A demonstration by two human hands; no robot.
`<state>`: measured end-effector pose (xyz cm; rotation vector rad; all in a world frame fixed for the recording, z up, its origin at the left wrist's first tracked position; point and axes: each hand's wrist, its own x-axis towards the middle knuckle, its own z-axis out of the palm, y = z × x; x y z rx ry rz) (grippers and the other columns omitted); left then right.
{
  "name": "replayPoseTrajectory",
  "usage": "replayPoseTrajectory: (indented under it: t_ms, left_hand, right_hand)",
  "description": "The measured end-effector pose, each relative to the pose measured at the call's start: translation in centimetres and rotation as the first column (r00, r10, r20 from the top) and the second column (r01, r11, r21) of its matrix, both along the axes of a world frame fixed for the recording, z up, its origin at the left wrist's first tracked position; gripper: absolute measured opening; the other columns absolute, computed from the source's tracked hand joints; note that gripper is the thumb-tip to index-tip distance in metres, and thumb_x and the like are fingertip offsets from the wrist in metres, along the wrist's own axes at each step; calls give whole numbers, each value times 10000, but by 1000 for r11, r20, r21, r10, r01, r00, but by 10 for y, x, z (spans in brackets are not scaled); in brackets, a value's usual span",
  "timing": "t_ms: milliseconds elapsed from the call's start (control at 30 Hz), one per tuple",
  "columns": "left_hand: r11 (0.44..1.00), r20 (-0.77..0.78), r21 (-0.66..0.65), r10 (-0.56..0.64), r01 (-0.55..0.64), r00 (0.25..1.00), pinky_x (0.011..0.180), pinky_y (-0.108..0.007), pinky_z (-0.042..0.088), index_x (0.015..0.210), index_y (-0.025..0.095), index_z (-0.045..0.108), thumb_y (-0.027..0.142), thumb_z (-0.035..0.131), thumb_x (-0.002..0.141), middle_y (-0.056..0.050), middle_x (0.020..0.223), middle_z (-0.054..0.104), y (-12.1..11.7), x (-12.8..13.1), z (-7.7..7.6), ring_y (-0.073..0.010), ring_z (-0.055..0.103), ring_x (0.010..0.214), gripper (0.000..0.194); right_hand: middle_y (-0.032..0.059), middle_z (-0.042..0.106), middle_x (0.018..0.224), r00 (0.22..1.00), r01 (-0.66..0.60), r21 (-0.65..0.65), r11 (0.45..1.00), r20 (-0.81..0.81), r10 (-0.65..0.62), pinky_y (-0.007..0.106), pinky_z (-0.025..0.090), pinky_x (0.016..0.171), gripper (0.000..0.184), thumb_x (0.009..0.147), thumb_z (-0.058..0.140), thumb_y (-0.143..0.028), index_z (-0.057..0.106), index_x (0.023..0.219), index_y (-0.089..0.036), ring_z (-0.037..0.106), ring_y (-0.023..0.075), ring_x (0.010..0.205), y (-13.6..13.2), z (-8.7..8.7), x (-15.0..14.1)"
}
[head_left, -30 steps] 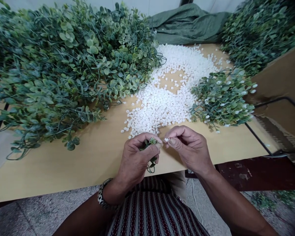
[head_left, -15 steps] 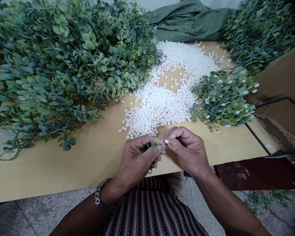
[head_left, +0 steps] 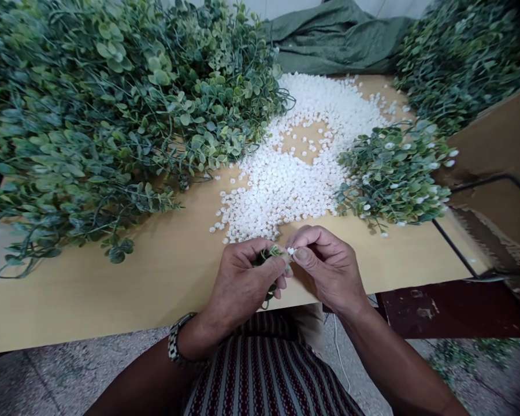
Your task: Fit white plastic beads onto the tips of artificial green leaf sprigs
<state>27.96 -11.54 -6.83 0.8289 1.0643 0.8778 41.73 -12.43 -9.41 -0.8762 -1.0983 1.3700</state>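
right fingers (head_left: pixel 305 257) pinch a small white bead (head_left: pixel 290 251); left fingers (head_left: pixel 274 266) pinch a partly hidden, leafy green sprig (head_left: pixel 271 252).

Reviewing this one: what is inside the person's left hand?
A green, leafy sprig is held in the left hand. Leaves show at the top of the grip, and darker green parts poke out below. The stretch between is covered, so its shape cannot be seen.
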Motion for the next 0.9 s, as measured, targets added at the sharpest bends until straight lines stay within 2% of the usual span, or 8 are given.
replayPoseTrajectory:
  t_ms: [167, 333, 567, 767, 900]
  left_hand:
    - [1000, 11, -10, 14, -14, 1000, 358, -184, 412, 557, 145, 620, 176, 618, 674, 26, 463, 578, 0, 0, 0, -65, 471, 357, 121]
    - [999, 17, -20, 28, -27, 999, 341, -171, 404, 551, 149, 614, 171, 605, 675, 31, 454, 568, -1, 1, 2, -57, 462, 348, 126]
    - [996, 27, -61, 67, -65, 997, 292, -167, 383, 545, 162, 593, 170, 594, 654, 37, 462, 572, -3, 4, 0, -62, 454, 330, 110]
    - [997, -30, -44, 67, -68, 997, 300, -172, 369, 561, 164, 601, 197, 603, 680, 43, 437, 542, -5, 3, 1, -62, 428, 330, 123]
    - [998, -60, 0, 56, -56, 997, 320, -175, 361, 572, 165, 613, 211, 600, 706, 41, 422, 530, -5, 3, -1, -62, 416, 337, 142]
  right_hand:
    - [-17, 582, 624, 982, 79, 84, 993, 165, -92, 251, 488, 530, 87, 852, 631, -235, 600, 776, -205, 584, 125, 604, -1, 5, -2]
    - [-5, 599, 693, 936, 110, 196, 974, 308, -168, 256, 472, 573, 68, 862, 601, -176, 600, 798, -199, 572, 117, 630, -3, 1, 0]
    - [18, 628, 772, 817, 98, 475, 874, 463, -343, 297, 481, 662, 148, 846, 561, -73, 597, 880, -212, 599, 151, 744, -5, -5, 1]
    - [20, 636, 741, 756, 51, 556, 829, 520, -396, 303, 501, 642, 181, 840, 550, -50, 592, 901, -215, 606, 156, 724, -7, -5, 0]
    - [38, 660, 763, 709, 4, 628, 778, 547, -445, 316, 530, 654, 212, 831, 564, -40, 601, 947, -213, 628, 170, 762, -8, -6, 3]
